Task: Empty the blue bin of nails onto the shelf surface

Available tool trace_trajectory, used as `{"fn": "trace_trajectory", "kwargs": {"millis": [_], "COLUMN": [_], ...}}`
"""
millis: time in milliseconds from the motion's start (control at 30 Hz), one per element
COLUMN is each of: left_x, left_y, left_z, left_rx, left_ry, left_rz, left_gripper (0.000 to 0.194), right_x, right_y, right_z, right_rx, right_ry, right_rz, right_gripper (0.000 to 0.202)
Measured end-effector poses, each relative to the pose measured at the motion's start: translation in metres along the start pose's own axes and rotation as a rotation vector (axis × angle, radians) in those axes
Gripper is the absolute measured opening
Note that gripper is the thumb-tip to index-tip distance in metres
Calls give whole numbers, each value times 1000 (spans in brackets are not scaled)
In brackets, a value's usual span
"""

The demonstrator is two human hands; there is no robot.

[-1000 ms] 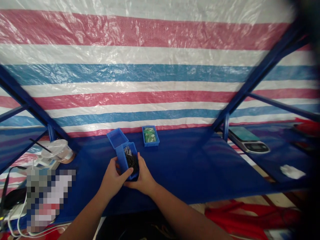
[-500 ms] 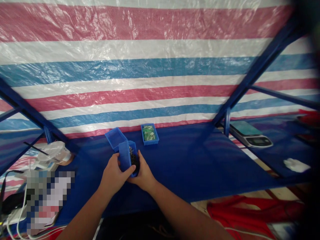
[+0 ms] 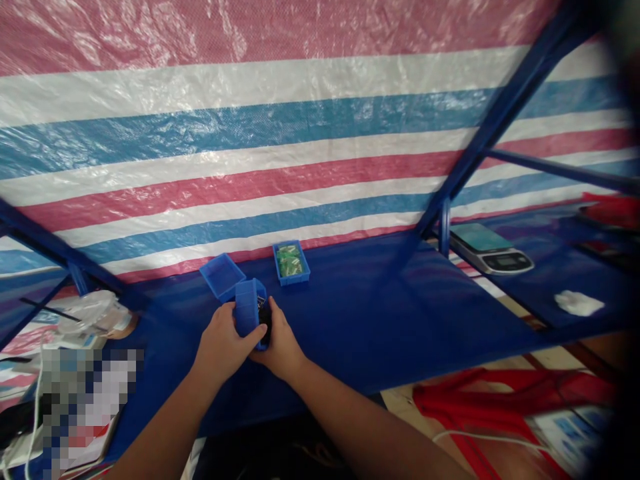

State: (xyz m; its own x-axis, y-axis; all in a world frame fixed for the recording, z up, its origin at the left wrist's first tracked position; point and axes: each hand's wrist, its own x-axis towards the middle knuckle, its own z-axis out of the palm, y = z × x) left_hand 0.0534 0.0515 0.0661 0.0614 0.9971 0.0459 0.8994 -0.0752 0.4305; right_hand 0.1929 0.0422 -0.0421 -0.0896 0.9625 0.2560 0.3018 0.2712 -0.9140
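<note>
A blue bin (image 3: 246, 308) is held tilted on its side between both hands, above the blue table. Small dark parts (image 3: 265, 320) lie inside it, too small to name. My left hand (image 3: 223, 340) grips the bin's left side, its thumb reaching over the near edge. On the right side, my right hand (image 3: 281, 343) is wrapped round the bin. Just behind stands a second blue bin (image 3: 221, 275) with nothing visible in it. A third blue bin (image 3: 291, 280), holding green and clear pieces, sits further right near the back edge.
The blue table (image 3: 375, 313) ends at a striped sheet (image 3: 300, 127). Clear plastic containers (image 3: 97, 312) and cables are on the left. Blue frame posts (image 3: 444, 227) rise at both sides. A scale (image 3: 495, 250), a white crumpled item (image 3: 579, 303) and red cloth (image 3: 450, 407) are on the right.
The view has shifted slightly. The held bin is tipped a little further toward upright on its side, showing less of its dark contents. Both hands keep their hold.
</note>
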Motion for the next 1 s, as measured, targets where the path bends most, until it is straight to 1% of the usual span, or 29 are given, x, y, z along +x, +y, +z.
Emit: {"fn": "trace_trajectory", "kwargs": {"millis": [133,333,500,733,1000], "left_x": [3,6,8,9,10], "left_y": [-1,-4,-4,-4,-5], "left_z": [1,-1,-5,-8,-13], "left_rx": [46,62,73,104,165], "left_ry": [-8,-32,-59,-59,-83], "left_rz": [21,37,41,68,91], "left_gripper": [66,65,61,58,62], "right_x": [0,-2,-4,-3,-3], "right_y": [-1,-1,-2,-9,-10], "right_z": [2,4,6,4,4], "right_rx": [-37,-102,-135,-181,-259], "right_ry": [-10,-40,-43,-69,-110], "right_rz": [-29,-18,4,25,-35], "right_gripper": [122,115,118,121,109]}}
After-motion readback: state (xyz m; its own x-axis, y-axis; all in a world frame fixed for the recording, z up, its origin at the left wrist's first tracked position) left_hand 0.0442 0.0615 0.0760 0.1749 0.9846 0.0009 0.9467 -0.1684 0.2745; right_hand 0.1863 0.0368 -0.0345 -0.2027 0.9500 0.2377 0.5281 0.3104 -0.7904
